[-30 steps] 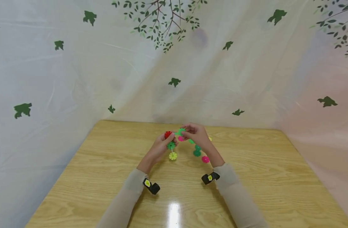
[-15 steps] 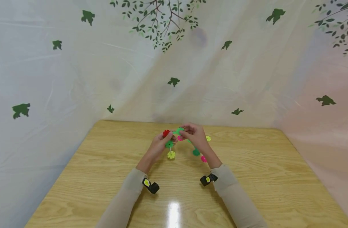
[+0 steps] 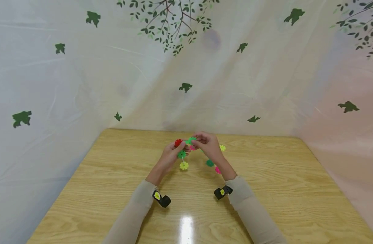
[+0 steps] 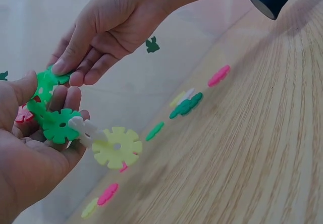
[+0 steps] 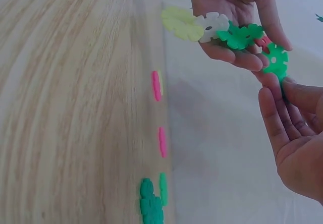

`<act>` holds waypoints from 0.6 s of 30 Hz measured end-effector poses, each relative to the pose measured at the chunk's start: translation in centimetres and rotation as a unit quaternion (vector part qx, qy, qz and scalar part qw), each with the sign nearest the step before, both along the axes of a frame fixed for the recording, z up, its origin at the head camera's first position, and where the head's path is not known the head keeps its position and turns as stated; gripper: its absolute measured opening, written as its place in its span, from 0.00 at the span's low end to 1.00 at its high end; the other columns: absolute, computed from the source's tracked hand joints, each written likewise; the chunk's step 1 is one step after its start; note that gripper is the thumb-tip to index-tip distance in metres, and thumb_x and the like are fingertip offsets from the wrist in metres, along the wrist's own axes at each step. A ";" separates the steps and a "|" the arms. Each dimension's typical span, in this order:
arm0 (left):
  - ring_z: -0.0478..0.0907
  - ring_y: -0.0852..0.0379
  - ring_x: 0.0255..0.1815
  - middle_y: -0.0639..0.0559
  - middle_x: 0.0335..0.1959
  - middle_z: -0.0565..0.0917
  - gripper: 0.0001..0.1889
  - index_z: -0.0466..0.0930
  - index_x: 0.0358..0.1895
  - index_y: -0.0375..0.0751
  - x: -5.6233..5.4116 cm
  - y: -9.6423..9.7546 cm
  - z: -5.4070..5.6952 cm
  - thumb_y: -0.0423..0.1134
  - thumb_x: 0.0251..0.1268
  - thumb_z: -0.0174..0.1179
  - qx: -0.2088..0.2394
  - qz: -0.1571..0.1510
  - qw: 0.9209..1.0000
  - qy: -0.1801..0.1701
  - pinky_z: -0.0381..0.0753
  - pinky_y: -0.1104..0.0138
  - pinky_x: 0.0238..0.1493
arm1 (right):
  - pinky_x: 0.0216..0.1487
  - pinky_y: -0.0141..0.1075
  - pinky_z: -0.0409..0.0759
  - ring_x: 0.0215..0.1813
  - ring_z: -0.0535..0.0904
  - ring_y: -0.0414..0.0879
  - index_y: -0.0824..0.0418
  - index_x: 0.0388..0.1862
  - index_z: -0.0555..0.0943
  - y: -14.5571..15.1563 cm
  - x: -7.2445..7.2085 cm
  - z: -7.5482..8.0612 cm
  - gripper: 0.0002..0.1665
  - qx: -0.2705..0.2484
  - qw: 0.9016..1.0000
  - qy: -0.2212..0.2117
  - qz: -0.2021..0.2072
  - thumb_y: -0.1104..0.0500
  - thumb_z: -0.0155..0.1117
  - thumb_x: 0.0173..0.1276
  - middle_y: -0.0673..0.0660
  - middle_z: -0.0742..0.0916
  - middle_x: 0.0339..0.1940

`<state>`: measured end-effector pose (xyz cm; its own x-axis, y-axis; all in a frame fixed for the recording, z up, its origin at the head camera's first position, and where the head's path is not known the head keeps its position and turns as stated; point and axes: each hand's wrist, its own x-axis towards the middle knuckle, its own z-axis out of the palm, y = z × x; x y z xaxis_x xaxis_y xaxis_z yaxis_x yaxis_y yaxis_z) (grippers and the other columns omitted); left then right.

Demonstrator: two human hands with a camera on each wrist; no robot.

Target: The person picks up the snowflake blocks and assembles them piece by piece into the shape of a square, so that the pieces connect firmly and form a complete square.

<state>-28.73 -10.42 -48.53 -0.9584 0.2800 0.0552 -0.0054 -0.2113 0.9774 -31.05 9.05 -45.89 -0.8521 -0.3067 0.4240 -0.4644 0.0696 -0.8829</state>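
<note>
My left hand [image 3: 169,156] holds a chain of slotted plastic snowflake discs above the table. A red disc [image 3: 178,142] sits by its thumb, and a green disc [image 4: 60,125], a white disc [image 4: 87,131] and a yellow disc [image 4: 117,147] hang linked off its fingers. Between the two hands, a bright green disc [image 5: 275,60] joins the chain. My right hand [image 3: 209,147] pinches another bright green disc [image 4: 61,77], seen nearly edge-on and partly covered by thumb and fingers. How these two green discs slot together is partly hidden.
Several loose discs lie on the wooden table [image 3: 119,189] beyond and beneath the right hand. Among them are a yellow one [image 3: 223,148], dark green pieces [image 4: 186,105] and pink ones [image 4: 219,76]. A printed cloth [image 3: 143,101] hangs behind the table's far edge.
Both hands have shifted very slightly left, partly with the view itself. The right forearm now covers more of the loose discs. Each hand keeps its hold.
</note>
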 end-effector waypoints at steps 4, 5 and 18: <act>0.83 0.62 0.46 0.58 0.39 0.84 0.25 0.72 0.59 0.22 0.0 0.0 0.0 0.47 0.81 0.52 -0.002 0.005 1.000 -0.004 0.83 0.71 0.51 | 0.37 0.37 0.89 0.31 0.88 0.44 0.75 0.48 0.83 0.1 0.2 0.2 0.11 -0.005 1.000 -0.003 0.002 0.70 0.66 0.70 0.75 0.87 0.36; 0.83 0.62 0.46 0.58 0.39 0.85 0.25 0.72 0.59 0.22 0.0 0.0 0.0 0.47 0.81 0.52 -0.003 0.008 1.000 -0.005 0.83 0.71 0.52 | 0.37 0.37 0.89 0.32 0.88 0.45 0.75 0.48 0.83 0.1 0.2 0.2 0.11 -0.007 1.000 -0.005 0.002 0.70 0.67 0.70 0.75 0.87 0.36; 0.85 0.62 0.40 0.58 0.33 0.87 0.14 0.86 0.38 0.43 0.2 0.2 0.0 0.49 0.76 0.59 0.005 0.028 1.000 0.003 0.83 0.71 0.46 | 0.37 0.37 0.89 0.31 0.89 0.41 0.75 0.48 0.84 0.1 0.3 0.0 0.11 -0.031 0.999 -0.009 0.004 0.68 0.67 0.70 0.74 0.88 0.37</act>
